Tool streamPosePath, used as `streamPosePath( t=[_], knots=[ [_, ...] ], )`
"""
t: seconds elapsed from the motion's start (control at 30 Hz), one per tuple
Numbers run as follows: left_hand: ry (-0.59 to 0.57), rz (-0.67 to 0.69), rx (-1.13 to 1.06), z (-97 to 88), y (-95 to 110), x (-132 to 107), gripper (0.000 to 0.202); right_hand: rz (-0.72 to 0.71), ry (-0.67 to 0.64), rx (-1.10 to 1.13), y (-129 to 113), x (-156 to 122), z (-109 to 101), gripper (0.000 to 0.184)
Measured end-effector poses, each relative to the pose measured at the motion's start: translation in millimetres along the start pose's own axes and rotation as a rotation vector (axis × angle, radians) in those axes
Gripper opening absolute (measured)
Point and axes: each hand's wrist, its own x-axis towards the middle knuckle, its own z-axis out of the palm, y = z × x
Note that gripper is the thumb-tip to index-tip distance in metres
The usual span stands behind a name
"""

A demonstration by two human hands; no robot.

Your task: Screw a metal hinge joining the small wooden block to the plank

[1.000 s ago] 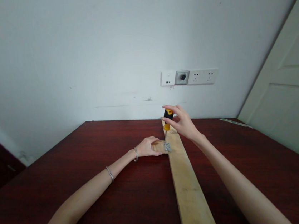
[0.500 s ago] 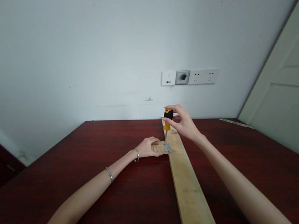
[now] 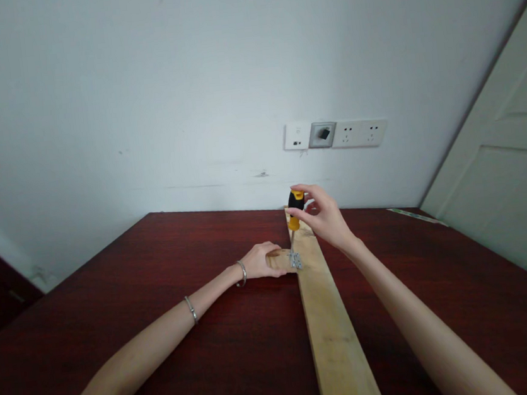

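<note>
A long pale wooden plank (image 3: pixel 330 316) lies on the dark red table, running away from me to the wall. Against its left edge sits a short wooden block (image 3: pixel 281 260), gripped at its left end between the thumb and fingers of my left hand (image 3: pixel 261 261). A silvery metal hinge (image 3: pixel 295 260) spans the joint of block and plank. My right hand (image 3: pixel 319 210) pinches the black and yellow handle of a screwdriver (image 3: pixel 296 201). The screwdriver stands nearly upright, its shaft reaching down to the hinge. Whether a screw is under its tip is too small to tell.
The dark red table (image 3: pixel 205 356) ends at a white wall (image 3: pixel 175 93). Switches and sockets (image 3: pixel 335 134) are set in the wall above it. A panelled door (image 3: pixel 518 181) stands at the right, and a thin printed strip (image 3: pixel 418 216) lies near the table's far right edge.
The screwdriver's handle has turned a little in my right fingers, showing more yellow at its top. My left hand keeps its hold on the block.
</note>
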Motion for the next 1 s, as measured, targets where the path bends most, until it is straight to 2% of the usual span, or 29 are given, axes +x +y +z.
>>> streamPosePath(
  t=[0.13,0.37,0.5,0.73,1.0],
  knots=[
    [0.000,0.005,-0.003,0.4,-0.7,0.1,0.049,0.029,-0.046,0.075,-1.0,-1.7,-3.8,0.036],
    [-0.006,0.007,-0.022,0.2,-1.0,0.1,0.051,0.031,-0.108,0.092,1.2,-3.3,-4.6,0.055],
    [-0.002,0.010,-0.024,0.4,-0.6,-0.4,0.050,0.041,-0.129,0.115,3.5,-3.6,-2.4,0.059],
    [0.012,-0.010,-0.037,1.7,-0.3,-1.3,0.050,0.014,-0.056,0.018,5.6,-3.2,2.3,0.052],
    [0.018,0.006,-0.057,3.1,-3.1,-2.2,0.055,0.004,0.001,-0.088,4.8,-3.4,4.6,0.054]
  ],
)
